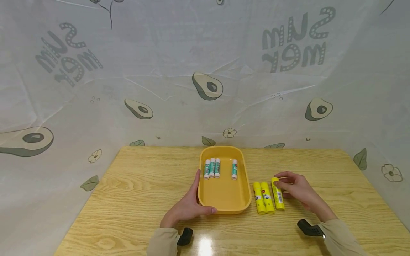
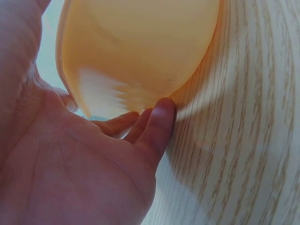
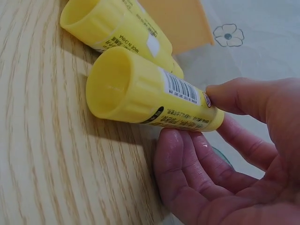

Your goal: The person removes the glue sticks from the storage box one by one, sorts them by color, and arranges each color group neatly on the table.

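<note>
My right hand pinches a yellow glue stick near its far end, between thumb and fingers. In the right wrist view the barcode of this glue stick faces the camera, its hollow end pointing away from the palm. Two more yellow glue sticks lie side by side just left of it. My left hand rests against the near left corner of a yellow-orange tray, fingers along the left wall, thumb stretched along the front. In the left wrist view the fingers touch the outer wall of the tray.
Inside the tray, three white-and-green glue sticks lie together at the left, and another white-and-green glue stick lies apart at the right. A wooden table bears everything. Behind it hangs a pale printed sheet.
</note>
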`<state>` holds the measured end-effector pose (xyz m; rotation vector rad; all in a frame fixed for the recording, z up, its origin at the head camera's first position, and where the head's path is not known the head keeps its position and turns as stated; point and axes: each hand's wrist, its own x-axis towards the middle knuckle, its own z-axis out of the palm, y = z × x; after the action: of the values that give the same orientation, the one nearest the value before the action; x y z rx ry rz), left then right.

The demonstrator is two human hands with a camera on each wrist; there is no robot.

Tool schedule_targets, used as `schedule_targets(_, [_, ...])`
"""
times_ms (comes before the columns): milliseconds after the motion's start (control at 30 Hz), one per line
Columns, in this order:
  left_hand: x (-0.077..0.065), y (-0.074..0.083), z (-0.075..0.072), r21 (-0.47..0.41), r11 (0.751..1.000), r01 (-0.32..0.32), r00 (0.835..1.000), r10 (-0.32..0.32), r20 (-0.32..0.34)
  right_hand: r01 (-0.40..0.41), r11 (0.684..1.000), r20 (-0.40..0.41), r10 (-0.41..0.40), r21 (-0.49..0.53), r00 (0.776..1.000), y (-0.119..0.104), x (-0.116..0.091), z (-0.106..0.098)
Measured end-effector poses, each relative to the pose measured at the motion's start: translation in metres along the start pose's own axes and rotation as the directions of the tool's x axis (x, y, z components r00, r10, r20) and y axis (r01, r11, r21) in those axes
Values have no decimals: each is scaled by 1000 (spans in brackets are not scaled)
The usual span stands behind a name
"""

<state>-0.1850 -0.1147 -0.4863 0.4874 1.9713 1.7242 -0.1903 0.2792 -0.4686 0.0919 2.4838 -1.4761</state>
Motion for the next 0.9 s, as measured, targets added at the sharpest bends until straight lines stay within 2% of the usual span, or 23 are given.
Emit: schedule_targets(900, [-1,0,0,7,1000,4,1000,-4,-1,13,998,17,-12,-58,1000,7,1,2])
